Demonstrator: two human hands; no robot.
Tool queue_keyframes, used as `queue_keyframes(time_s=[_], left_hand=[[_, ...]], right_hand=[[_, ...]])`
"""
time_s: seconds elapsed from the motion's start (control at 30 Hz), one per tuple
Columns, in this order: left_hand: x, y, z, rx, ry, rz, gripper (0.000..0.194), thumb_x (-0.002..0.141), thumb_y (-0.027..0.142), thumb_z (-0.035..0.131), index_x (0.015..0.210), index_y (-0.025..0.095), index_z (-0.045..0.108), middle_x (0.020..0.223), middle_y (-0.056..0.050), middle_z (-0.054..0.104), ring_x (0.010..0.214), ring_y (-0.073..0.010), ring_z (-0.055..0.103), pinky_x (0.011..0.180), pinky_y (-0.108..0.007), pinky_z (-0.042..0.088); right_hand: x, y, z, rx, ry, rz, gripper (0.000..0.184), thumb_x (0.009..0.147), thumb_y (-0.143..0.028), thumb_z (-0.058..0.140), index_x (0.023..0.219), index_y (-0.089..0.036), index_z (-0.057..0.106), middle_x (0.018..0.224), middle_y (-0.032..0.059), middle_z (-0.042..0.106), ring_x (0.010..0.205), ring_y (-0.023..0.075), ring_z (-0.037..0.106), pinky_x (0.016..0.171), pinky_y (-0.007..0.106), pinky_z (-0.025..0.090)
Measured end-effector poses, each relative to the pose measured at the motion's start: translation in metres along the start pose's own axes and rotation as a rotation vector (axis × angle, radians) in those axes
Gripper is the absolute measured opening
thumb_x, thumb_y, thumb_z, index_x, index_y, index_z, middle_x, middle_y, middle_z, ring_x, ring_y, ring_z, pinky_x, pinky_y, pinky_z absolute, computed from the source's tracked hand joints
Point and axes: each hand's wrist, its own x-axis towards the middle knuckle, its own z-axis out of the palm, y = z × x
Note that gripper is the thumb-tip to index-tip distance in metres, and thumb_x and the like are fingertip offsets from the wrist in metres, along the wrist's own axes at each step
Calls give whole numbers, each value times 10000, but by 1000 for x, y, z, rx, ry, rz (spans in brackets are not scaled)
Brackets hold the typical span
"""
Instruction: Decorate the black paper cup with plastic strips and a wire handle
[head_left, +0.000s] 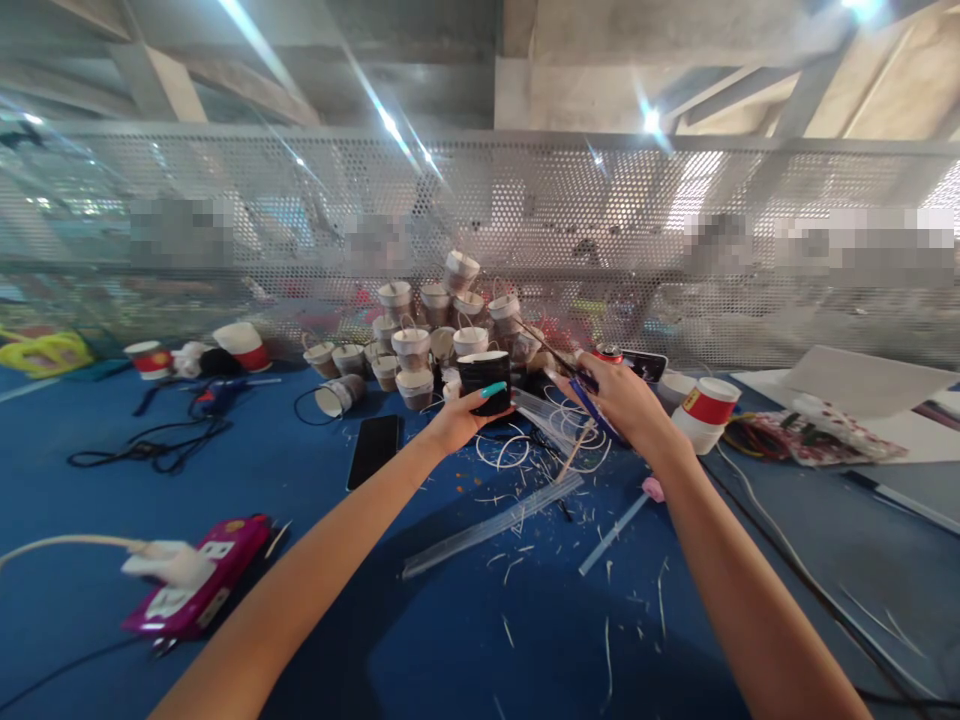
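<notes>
Near the stacked pots (411, 348), I hold the black cup (484, 372) in a curled left hand (463, 418), a pointed tool (555, 352) in a part-closed right hand (628, 398); a slip could score the cup.

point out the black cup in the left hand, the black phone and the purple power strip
Black cup (480, 374): head view, on its side just below the rim.
Black phone (373, 452): head view, mid-screen.
Purple power strip (227, 572): head view, on its casing.
</notes>
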Motion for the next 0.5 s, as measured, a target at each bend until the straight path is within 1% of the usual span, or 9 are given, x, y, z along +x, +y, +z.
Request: queue_keyframes(time_s=[0.1, 0.2, 0.33, 0.4, 0.5], left_hand=[[4, 0, 3, 72, 63, 99, 514, 549, 404, 777, 988, 210, 591, 984, -82, 681, 954, -284, 645, 827, -470, 522], [7, -1, 5, 145, 132, 187, 604, 484, 375, 818, 1010, 208, 574, 1014, -72, 670, 979, -261, 629, 851, -434, 514], [8, -3, 5, 309, 260, 336, 707, 392, 305, 853, 1011, 185, 533, 1001, -61, 643, 988, -238, 605, 892, -404, 488], [8, -4, 5, 406, 324, 421, 748, 389, 289, 855, 1028, 194, 479, 1001, -44, 614, 975, -213, 594, 887, -375, 484], [4, -4, 7, 538, 386, 516, 731, 449, 281, 838, 1032, 205, 405, 1002, -33, 567, 959, -180, 574, 866, -333, 479]], right_hand=[[-3, -9, -2, -62, 10, 38, 464, 898, -552, 313, 1065, -187, 546, 909, 116, 692, 850, 259, 641, 636, 287, 387], [-5, -20, -2, -144, 22, 60, 514, 891, -569, 311, 1160, -180, 511, 945, 131, 683, 851, 265, 638, 650, 305, 399], [-8, -31, -1, -202, 6, 74, 530, 877, -583, 326, 1158, -173, 511, 947, 132, 668, 857, 262, 631, 672, 314, 411], [-9, -34, 1, -214, 7, 65, 532, 866, -588, 346, 1146, -170, 520, 942, 133, 659, 864, 265, 626, 677, 318, 414], [-10, -37, 4, -224, 20, 56, 536, 857, -594, 359, 1143, -172, 526, 929, 134, 645, 864, 265, 616, 676, 317, 412]])
